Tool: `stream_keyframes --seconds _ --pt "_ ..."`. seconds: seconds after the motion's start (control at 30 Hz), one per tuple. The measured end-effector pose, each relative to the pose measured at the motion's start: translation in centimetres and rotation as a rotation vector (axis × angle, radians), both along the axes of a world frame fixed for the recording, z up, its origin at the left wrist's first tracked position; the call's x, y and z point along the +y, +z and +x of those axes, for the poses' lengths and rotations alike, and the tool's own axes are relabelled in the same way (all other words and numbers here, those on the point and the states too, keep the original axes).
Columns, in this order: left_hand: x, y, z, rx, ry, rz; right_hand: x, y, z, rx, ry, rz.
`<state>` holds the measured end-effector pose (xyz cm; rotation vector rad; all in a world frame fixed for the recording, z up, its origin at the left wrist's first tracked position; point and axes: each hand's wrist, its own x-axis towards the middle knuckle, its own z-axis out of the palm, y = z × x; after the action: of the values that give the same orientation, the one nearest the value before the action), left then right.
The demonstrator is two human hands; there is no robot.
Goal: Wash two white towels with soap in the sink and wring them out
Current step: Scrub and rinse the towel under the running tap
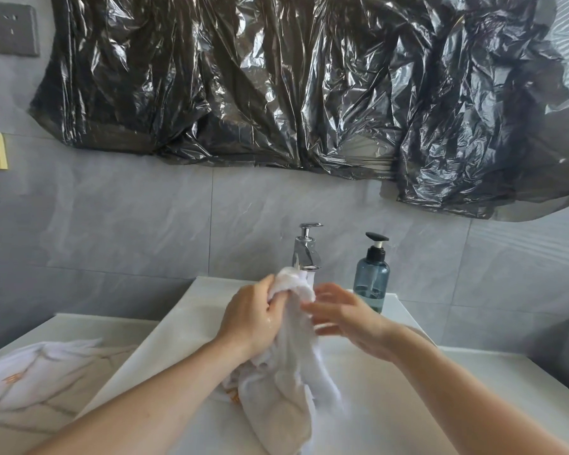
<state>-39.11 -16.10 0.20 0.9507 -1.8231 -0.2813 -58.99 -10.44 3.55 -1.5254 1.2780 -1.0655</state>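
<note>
Head view: left hand (250, 318) grips wet towel (286, 366) over sink (174, 326); right hand (349, 323) spread beside.

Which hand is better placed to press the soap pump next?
Right. The right hand is open, beside the soap bottle, while the left hand grips the towel under the faucet.

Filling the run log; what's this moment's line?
left hand: grips towel | right hand: open beside it | over sink | second towel: counter
</note>
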Motion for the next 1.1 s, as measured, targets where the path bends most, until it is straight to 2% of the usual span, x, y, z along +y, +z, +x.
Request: stream_keyframes --seconds 0.07,0.1,0.13,0.27,0.3,0.37,0.47,0.53,0.6,0.67,0.73,0.83,0.9,0.97,1.03,1.1 --pt "-0.3 0.5 0.5 0.109 0.028 0.033 0.4 -0.9 0.3 0.323 0.085 0.08" --pt "-0.4 0.7 0.7 0.152 0.039 0.06 0.4 -1.3 0.6 0.441 0.101 0.084" --pt "-0.5 0.9 0.9 0.176 0.054 0.082 0.5 -1.4 0.9 0.478 0.097 0.07" --pt "-0.8 1.9 1.2 0.087 0.037 0.141 0.0 -0.6 1.1 0.215 -0.013 0.013" --pt "-0.8 2.4 0.9 0.057 0.013 0.157 -0.1 -0.7 1.0 0.209 -0.02 0.008" --pt "-0.7 3.5 -0.2 0.066 -0.05 0.189 0.0 -1.3 1.1 0.317 0.021 0.04" --pt "-0.5 4.5 -2.0 0.239 -0.116 0.307 0.2 -2.0 1.5 0.451 0.071 0.086" --pt "-1.1 4.1 -1.9 0.315 -0.095 0.397 0.0 -1.8 1.2 0.415 0.032 0.092" --pt "-2.1 3.1 -0.9 0.283 -0.014 0.468 0.0 -1.3 1.0 0.295 -0.025 0.102" --pt "-2.7 1.8 0.2 0.161 0.122 0.528 0.1 -0.5 1.0 0.111 -0.103 0.059" --pt "-2.1 1.2 1.0 -0.055 0.209 0.509 0.6 0.4 1.2 -0.078 -0.119 0.013" --pt "-0.4 1.1 0.7 -0.247 0.178 0.518 1.3 1.4 1.3 -0.174 -0.087 -0.035" --pt "1.1 1.7 0.2 -0.249 0.081 0.443 1.6 1.8 1.4 -0.172 -0.082 -0.08" --pt "2.5 2.4 -0.2 -0.12 -0.246 0.44 1.6 2.1 1.4 -0.174 -0.091 -0.124" --pt "3.6 2.5 -0.8 -0.053 -0.552 0.555 1.5 2.2 1.2 -0.181 -0.071 -0.149" --pt "3.6 2.0 -1.2 -0.119 -0.622 0.488 1.4 2.1 1.0 -0.16 -0.048 -0.142"
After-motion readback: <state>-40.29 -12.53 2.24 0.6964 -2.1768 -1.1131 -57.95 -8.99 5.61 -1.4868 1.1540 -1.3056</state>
